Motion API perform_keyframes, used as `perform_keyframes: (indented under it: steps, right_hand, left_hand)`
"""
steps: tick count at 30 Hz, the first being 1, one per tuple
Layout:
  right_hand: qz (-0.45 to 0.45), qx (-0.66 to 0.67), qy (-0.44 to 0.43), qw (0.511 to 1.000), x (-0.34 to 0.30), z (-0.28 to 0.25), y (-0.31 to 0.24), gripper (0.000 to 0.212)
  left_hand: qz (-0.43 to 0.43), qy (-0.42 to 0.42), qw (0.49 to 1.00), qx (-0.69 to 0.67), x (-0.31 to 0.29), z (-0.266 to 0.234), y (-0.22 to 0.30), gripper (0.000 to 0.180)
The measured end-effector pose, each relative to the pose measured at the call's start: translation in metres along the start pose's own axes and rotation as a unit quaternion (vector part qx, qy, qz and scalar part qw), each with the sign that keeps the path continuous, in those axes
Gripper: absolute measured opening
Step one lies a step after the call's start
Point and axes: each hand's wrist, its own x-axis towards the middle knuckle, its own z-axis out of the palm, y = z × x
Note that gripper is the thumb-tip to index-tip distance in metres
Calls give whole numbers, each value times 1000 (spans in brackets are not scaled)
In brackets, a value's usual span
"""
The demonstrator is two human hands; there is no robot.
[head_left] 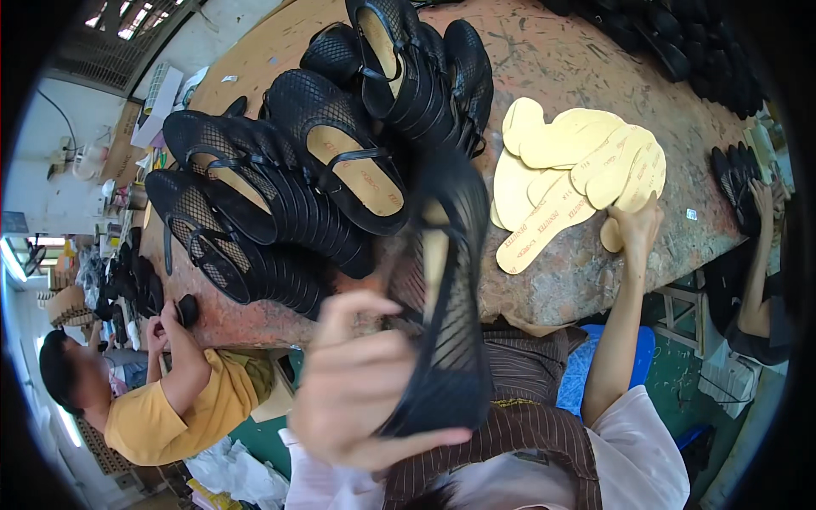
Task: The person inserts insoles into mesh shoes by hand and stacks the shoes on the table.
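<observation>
A black mesh shoe (463, 306) is gripped in my left hand (361, 378), close to my body and blurred by motion. Its toe points down toward me, and a pale strip shows through the opening. My right hand (639, 225) is at the near right edge of a loose pile of cream insoles (578, 153), its fingers closed on one insole (639, 197). Another insole (535, 238) sticks out of the pile toward me. To the left lies a heap of black mesh strap shoes (297, 110), several with cream insoles inside.
The worn wooden table (552, 289) spreads ahead of me. More black shoes (680, 34) are piled at its far right. A person in a yellow shirt (183, 416) works at the left, and another person's hands (767, 200) hold black shoes at the right. A blue stool (642, 361) stands beside me.
</observation>
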Motion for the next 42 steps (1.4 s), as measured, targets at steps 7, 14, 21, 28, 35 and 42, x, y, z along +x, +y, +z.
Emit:
perform_keyframes:
  steps: [7,14,21,28,35,42]
  right_hand:
    - [-34,67,6,997,-2,-6,23,65]
    - [-74,113,107,985,-7,-20,15,57]
    - [-54,139,49,988,-13,-27,36,52]
    - [64,507,15,860,13,-29,51,40]
    - [10,582,-61,811,48,-31,37,50]
    - [131,695,-184,683,52,-33,66,46]
  left_hand:
    - [-72,199,844,492,33,-1,-83,24]
    - [-252,9,844,473,-15,67,-140,62]
    - [-172,82,785,589,-6,92,-143,47]
    - [-332,-59,800,495,-18,78,-159,38]
    - [-379,-402,780,294,141,21,-33,41]
    - [230,-134,855,445,480,96,-73,46]
